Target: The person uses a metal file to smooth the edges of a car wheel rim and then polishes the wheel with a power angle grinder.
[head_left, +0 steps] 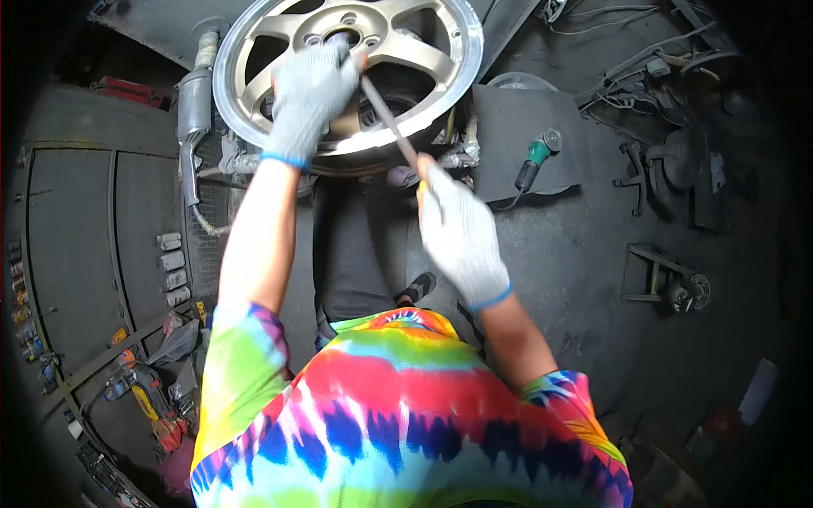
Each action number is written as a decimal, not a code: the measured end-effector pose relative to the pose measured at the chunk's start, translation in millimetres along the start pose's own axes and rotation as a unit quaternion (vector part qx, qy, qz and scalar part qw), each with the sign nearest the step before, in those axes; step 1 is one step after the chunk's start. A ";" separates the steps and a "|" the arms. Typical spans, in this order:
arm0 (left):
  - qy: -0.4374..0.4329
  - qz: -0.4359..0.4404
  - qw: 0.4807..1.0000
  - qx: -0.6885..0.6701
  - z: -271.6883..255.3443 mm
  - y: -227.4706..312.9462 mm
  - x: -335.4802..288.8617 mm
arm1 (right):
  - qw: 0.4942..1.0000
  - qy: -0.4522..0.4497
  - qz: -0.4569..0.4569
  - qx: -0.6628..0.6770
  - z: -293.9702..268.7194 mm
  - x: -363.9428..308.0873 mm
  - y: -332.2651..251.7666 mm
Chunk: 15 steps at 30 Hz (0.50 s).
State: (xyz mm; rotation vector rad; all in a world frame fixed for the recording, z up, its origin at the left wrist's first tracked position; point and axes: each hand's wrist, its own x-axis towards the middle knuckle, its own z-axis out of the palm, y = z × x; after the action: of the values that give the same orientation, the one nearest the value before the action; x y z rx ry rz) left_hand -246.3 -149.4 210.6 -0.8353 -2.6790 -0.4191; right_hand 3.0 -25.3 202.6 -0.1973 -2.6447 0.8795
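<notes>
- Left of the wheel [398,49]: a silver cylinder [196,100] stands close by the outer lip, a hose at its lower end.
- The wheel itself, gold-spoked and bright-lipped, lies face up in front of the worker, with both gloved hands at or near it. The work looks to be under way rather than finished: the spokes and lip are whole and in place, but no clear line parts treated metal from untreated, so how much remains cannot be judged.
- Over the wheel's hub: the left hand [312,93], in a pale glove with a blue cuff, its fingers bent and blurred. They meet the upper end of a slender rod; whether they clasp it or merely steady it, one cannot tell.
- Slanting across the wheel's near right side: the rod [389,120] itself, smeared by motion, apparently the tool in use. Contact with the metal is unclear.
- Just off the wheel's near right edge: the right hand [461,233], gloved alike, fingers clenched around the rod's lower end.
- Right of the wheel, well apart from both hands: a teal-and-black grinder [535,161] rests unheld on a dark sheet [508,118].
</notes>
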 end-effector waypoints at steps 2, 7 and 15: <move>-0.063 -0.012 0.996 -0.059 -9.1 17.8 -28.0 | 0.998 -0.002 0.029 0.052 -9.4 -42.3 -3.9; -0.080 -0.007 0.997 -0.012 -15.9 18.5 -19.0 | 0.998 0.035 -0.006 0.058 -3.4 -30.9 3.3; -0.065 0.021 0.995 0.073 -21.5 35.9 -47.4 | 0.998 -0.008 0.036 0.054 -11.9 -59.6 -8.5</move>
State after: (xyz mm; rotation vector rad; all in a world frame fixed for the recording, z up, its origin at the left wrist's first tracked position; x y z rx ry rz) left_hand -183.8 -152.5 219.4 -0.9028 -2.7635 -0.1619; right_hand 62.6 -39.6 199.9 -0.2610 -2.6088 1.0494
